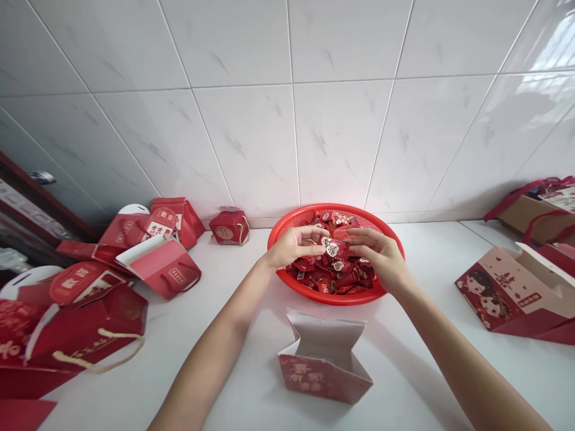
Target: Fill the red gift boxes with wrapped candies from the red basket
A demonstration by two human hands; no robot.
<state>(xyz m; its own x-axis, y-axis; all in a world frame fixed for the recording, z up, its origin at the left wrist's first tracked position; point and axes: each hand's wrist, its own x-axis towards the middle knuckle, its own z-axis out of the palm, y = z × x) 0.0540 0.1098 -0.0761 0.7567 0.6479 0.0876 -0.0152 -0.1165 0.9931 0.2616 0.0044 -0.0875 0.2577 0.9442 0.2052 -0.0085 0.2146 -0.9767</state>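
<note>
Over a red plastic basket [395,251] of red-wrapped candies [318,284], my left hand [294,246] pinches a red candy packet [331,246] with a white printed label. The packet's other side is between the fingers of my right hand [378,254]. Both hands are closed on it, just above the candy pile. Nearer to me, an opened red paper box [326,377] stands upright on the white table, its white inside showing.
Red gift boxes and bags [90,317] crowd the left side. A small red box [230,226] stands by the tiled wall. To the right are a printed red box [507,290] and a brown carton [516,218] with red ribbons.
</note>
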